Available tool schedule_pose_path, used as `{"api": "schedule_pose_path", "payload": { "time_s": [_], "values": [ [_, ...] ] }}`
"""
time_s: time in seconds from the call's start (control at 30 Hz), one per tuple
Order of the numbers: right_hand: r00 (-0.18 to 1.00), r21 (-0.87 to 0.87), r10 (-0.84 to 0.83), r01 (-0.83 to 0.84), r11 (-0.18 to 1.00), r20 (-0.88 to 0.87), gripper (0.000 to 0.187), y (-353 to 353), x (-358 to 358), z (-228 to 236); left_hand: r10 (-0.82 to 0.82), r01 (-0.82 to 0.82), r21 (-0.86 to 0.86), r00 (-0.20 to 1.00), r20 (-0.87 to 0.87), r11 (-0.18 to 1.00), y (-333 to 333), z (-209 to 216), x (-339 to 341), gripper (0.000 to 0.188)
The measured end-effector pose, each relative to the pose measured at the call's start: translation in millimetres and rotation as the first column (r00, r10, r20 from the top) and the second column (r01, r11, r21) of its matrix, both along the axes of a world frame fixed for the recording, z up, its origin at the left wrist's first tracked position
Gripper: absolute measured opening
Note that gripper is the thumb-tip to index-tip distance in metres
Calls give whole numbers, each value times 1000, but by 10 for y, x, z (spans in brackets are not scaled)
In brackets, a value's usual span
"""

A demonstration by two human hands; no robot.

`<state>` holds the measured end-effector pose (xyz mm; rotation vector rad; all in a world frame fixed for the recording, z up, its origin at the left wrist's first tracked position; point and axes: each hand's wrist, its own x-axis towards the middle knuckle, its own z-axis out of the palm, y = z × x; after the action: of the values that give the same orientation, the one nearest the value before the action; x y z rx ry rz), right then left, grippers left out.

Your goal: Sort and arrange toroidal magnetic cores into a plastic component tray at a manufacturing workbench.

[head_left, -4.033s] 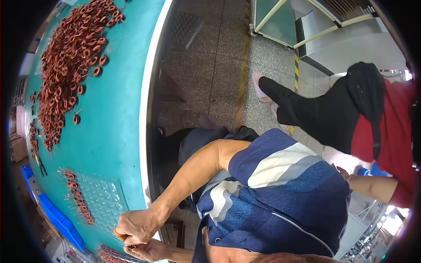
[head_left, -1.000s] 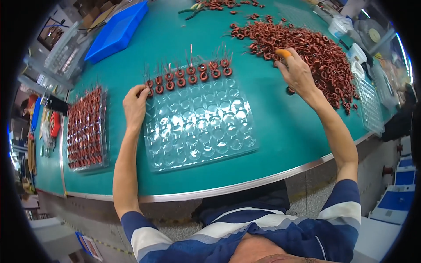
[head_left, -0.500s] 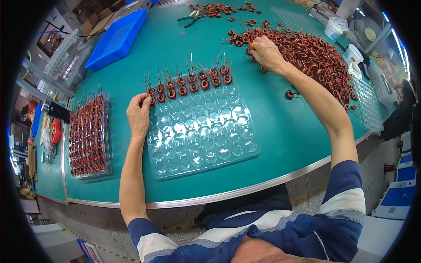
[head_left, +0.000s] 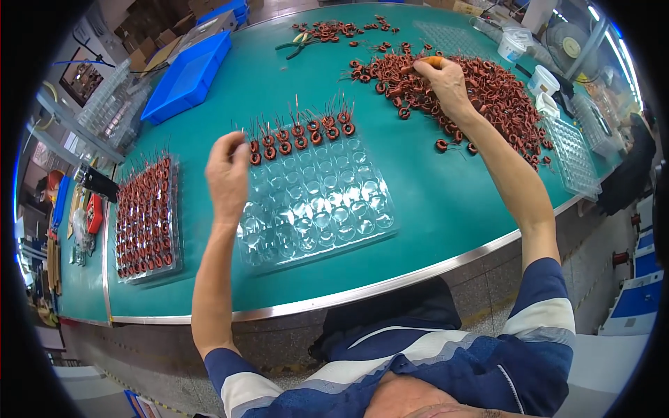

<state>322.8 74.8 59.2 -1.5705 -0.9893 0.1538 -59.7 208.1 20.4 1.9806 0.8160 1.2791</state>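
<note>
1. Head view: the clear tray (head_left: 322, 198) bears two rows of copper-red coils (head_left: 285, 152) along its far edge.
2. Left hand (head_left: 228, 171): at the tray's far-left corner, fingers curled; whether they hold anything, I cannot tell.
3. Right hand (head_left: 448, 82): over the coil pile (head_left: 498, 104), right of the tray, fingertips narrowed; any hold is unclear.

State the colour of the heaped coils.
The coils are reddish brown; the head view shows them best.
</note>
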Motion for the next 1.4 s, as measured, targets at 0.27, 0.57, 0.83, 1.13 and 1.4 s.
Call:
{"api": "schedule_pose_path", "payload": {
  "time_s": [0.27, 0.57, 0.83, 1.13, 1.4],
  "values": [
    [822, 109, 344, -332, 937, -453, 25, -395, -1167, 57, -397, 404, 125, 915, -76, 906, -882, 260, 1056, 39],
    [950, -161, 312, -311, 937, -17, 32, -828, -1614, 321, -503, 511, 96, 859, -98, 854, -1096, 346, 624, 20],
    [913, -37, 405, -404, 914, 41, 23, -894, -1920, 285, -644, 784, -296, 619, 450, 546, -1427, 442, 229, 25],
    [690, 68, 128, -250, 966, 712, 13, -976, -2115, 432, -524, 857, -261, 485, 700, 445, -1385, 357, 273, 20],
    [726, -26, 312, -376, 926, 613, 13, -783, -2051, 52, -333, 727, -357, 619, 712, 587, -1559, -7, 230, 18]
  ]
}}
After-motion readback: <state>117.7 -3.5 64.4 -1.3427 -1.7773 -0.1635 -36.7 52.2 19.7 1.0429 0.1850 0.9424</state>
